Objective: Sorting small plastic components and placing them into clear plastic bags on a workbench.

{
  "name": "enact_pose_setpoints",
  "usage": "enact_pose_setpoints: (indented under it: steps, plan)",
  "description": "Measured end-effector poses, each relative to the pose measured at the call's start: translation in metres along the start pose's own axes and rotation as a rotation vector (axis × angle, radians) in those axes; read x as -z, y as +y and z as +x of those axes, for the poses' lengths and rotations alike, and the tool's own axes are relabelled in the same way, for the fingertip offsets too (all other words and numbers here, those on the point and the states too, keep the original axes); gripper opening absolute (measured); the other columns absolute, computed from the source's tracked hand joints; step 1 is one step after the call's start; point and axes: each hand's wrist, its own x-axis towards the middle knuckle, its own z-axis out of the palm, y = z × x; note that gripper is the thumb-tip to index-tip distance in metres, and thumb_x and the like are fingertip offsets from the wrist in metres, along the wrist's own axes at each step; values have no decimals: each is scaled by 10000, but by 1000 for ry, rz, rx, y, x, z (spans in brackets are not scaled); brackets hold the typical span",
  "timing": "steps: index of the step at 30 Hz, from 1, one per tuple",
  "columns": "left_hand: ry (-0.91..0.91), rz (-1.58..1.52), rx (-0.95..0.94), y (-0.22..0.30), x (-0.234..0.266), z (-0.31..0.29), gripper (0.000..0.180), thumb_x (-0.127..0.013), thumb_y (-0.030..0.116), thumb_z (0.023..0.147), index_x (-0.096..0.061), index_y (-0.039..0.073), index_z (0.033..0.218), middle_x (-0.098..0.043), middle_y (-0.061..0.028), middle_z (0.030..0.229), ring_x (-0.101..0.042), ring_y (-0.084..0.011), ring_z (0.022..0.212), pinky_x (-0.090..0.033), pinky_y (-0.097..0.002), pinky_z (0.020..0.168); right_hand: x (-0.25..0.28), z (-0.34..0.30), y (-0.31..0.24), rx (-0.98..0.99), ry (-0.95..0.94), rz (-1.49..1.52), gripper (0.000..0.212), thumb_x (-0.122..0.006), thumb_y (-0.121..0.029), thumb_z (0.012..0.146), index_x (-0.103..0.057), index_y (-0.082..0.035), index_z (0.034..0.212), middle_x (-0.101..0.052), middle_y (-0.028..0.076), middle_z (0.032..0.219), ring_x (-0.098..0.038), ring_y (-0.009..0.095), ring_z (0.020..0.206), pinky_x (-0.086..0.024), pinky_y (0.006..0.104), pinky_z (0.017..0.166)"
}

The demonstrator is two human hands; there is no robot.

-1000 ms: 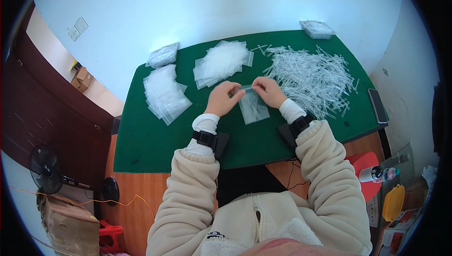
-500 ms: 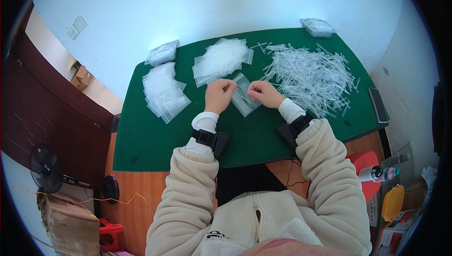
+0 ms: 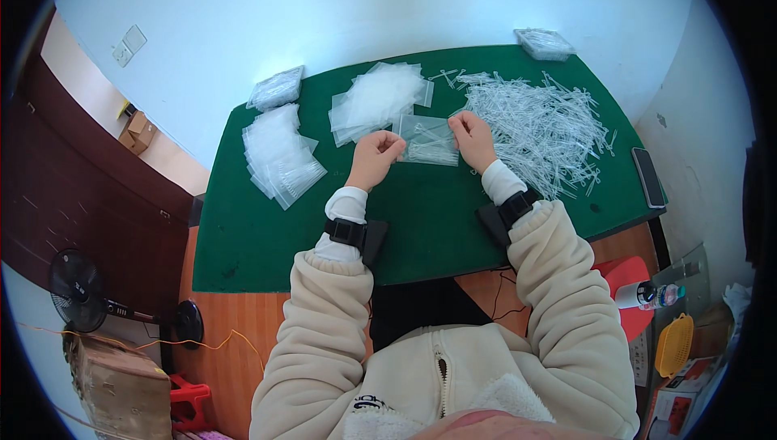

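Between my hands is a clear zip bag [image 3: 430,140] with several thin clear plastic sticks inside, lying along its lower side. My left hand [image 3: 375,158] pinches its left edge, and my right hand [image 3: 473,140] pinches its right edge. Just beyond my left hand lies a fanned pile of flat clear bags [image 3: 377,98]. To the right of my right hand spreads a large heap of loose clear plastic sticks [image 3: 538,128], some with small looped ends. Farther left, a fanned stack of bags with sticks in them [image 3: 281,153] rests on the green table [image 3: 324,238].
Wrapped bundles sit at the table's far left [image 3: 276,88] and far right [image 3: 545,44], by the wall. A phone [image 3: 647,178] lies at the right edge. On the floor stand a black fan [image 3: 79,289] at left and a red stool [image 3: 625,294] at right.
The bag has turned from slanted to nearly level and is stretched between my hands. My right hand has moved up and outward to its right edge.
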Motion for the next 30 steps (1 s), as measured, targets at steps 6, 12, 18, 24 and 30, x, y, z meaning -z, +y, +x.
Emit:
enact_pose_setpoints:
  steps: [6, 12, 18, 24, 30]
  plan:
    - [21, -267, -69, 5, 5, 1, 184, -613, 79, 800, -601, 14, 971, -596, -28, 785, -541, -89, 665, -431, -212, 589, -2, -1, -6, -136, -7, 246, 207, -526, -201, 891, -532, -27, 778, -466, -18, 577, -423, 67, 506, -336, 234, 474]
    - [160, 238, -419, 22, -7, -8, 277, -636, 62, 763, -616, 61, 1039, -569, -66, 1004, -556, -146, 765, -448, -233, 608, -2, -2, -7, -242, -78, 323, 192, -509, -203, 907, -535, -48, 797, -446, -45, 592, -388, 38, 514, -307, 205, 469]
    - [175, 574, -663, 21, -4, -5, 202, -654, 75, 748, -671, 82, 949, -541, -71, 1107, -562, -194, 850, -457, -279, 700, 0, -3, -9, -302, -157, 211, 176, -512, -210, 906, -541, -64, 813, -452, -59, 639, -371, 22, 554, -308, 179, 504]
    - [270, 588, -517, 6, 3, 0, 109, -645, 104, 780, -676, 49, 869, -627, -56, 841, -582, -155, 737, -450, -259, 667, -9, -5, -9, -24, -125, 220, 196, -568, -225, 864, -572, -31, 836, -500, -28, 601, -442, 73, 524, -377, 227, 509]
    - [211, 294, -207, 4, 1, -2, 130, -613, 131, 831, -629, 2, 838, -605, -33, 648, -558, -96, 580, -425, -224, 556, -4, -8, -12, 45, -294, -21, 201, -614, -223, 826, -601, -23, 800, -564, 0, 619, -497, 78, 557, -401, 233, 530]
